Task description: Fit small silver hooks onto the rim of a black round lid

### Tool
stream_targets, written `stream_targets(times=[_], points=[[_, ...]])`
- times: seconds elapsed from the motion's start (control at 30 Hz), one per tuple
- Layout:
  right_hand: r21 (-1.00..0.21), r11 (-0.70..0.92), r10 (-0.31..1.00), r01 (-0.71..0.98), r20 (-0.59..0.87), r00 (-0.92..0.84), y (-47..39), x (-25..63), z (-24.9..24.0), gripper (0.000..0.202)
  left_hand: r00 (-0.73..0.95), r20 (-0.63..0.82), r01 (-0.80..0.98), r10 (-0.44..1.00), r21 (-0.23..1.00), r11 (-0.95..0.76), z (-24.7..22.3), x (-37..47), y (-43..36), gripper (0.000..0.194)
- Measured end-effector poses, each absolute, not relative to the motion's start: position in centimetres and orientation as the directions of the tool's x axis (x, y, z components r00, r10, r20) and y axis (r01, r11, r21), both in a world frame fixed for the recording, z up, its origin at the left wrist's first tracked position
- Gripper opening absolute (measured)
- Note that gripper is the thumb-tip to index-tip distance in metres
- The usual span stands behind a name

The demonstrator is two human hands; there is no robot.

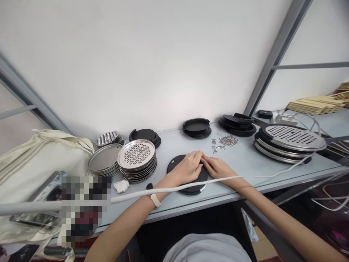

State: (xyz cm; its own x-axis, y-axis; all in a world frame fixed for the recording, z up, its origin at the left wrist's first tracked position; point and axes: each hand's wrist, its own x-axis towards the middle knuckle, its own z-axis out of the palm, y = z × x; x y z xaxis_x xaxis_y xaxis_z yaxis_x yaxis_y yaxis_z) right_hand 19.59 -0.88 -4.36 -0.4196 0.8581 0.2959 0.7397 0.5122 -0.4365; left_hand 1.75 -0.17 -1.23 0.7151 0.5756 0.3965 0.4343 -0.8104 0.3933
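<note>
A round black plastic disc lies on the table in front of me, a thin shiny edge showing at its lower right. Across its top my left hand is closed, its fingers curled over the far right rim. My right hand meets it there, fingers pinched on the same rim. Whatever small part may lie between the fingertips is hidden. Just beyond the hands is a pile of small metal clips. Left of the disc stands a stack of round metal graters.
Flat metal discs are stacked at left, near a crumpled white cloth. Black plastic pieces line the wall. Assembled black-rimmed graters stand at right. A white cable crosses in front of my forearms.
</note>
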Motion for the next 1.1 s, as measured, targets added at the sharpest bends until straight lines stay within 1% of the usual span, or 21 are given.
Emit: stream_targets(times=[0.23,0.53,0.9,1.1], points=[[-0.442,0.518,0.854,0.732,0.305,-0.421,-0.85,19.61,-4.51,0.035,0.708,0.404,0.439,0.579,0.390,-0.809,-1.28,1.76,-0.19,0.022],[-0.454,0.508,0.861,0.732,0.300,-0.412,-0.90,19.56,-4.32,0.035,0.711,0.398,0.470,0.580,0.344,-0.813,-1.09,1.77,-0.21,0.018],[-0.406,0.500,0.865,0.765,0.281,-0.417,-0.75,19.61,-4.62,0.038,0.718,0.389,0.440,0.577,0.389,-0.809,-0.96,1.67,-0.28,0.022],[-0.439,0.511,0.859,0.739,0.287,-0.423,-0.83,19.62,-4.44,0.038,0.716,0.394,0.424,0.576,0.410,-0.808,-0.95,1.64,-0.29,0.021]])
